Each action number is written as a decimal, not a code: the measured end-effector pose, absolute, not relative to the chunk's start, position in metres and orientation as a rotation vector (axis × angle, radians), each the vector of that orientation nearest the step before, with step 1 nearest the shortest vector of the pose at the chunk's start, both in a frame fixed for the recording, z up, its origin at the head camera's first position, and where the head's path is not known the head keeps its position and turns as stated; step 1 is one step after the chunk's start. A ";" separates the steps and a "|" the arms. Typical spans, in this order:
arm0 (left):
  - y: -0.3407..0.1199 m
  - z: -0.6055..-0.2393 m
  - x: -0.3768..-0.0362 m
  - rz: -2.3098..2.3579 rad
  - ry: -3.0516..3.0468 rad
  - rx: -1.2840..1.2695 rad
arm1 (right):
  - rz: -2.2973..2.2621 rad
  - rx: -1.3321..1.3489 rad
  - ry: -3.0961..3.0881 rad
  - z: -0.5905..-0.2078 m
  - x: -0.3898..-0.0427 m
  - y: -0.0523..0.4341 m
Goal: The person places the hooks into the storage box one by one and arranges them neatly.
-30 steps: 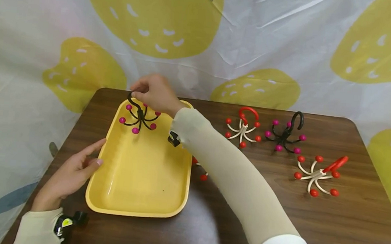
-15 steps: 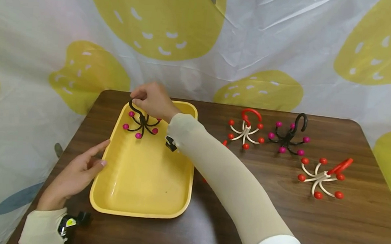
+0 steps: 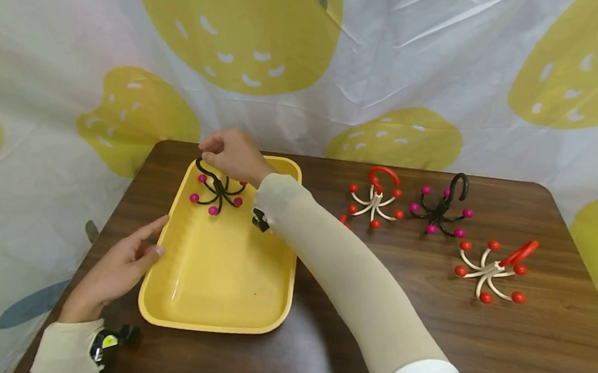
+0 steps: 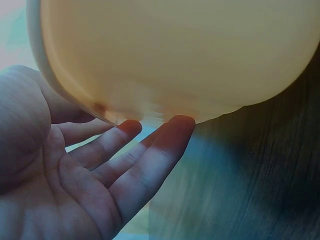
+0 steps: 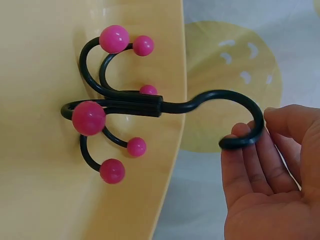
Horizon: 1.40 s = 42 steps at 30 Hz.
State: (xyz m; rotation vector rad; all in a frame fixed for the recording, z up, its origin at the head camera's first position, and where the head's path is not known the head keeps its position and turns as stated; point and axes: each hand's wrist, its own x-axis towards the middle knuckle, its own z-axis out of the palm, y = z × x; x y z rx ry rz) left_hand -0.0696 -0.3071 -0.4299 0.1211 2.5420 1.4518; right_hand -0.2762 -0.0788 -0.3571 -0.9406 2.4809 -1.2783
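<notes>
Seeing right sleeve [image 3: 356, 261] nearest, slanting up from bottom edge across dark wood table [image 3: 475, 352] and past right rim of yellow tray [image 3: 223, 274]. In the way: hiding most of some red part [image 3: 345, 221], can't tell of what. Touching left rim and outer wall of tray with left hand [image 3: 119, 266]: index stretched forward, thumb apart, fingers relaxed, only light contact. Black device [image 3: 105, 344] strapped at left wrist. Out right on table: tilted red-and-white hanger [image 3: 490, 270]. Farther back, side by side: second black hanger [image 3: 438, 212], another red-and-white hanger [image 3: 376, 198]. Reaching over far-left corner of tray with right hand [image 3: 238, 157], fingers pointing left, thumb and curled fingertips loosely pinching hook of pink-balled hanger [image 3: 219, 186]. Holding that inside tray's far end, hook leaning over rim; can't tell contact with tray floor. Behind everything: fruit-print sheet [image 3: 226, 40].
</notes>
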 end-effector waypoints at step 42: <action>-0.313 -0.423 -0.073 1.414 2.562 0.106 | -1.466 -1.318 2.381 -0.252 -0.219 0.000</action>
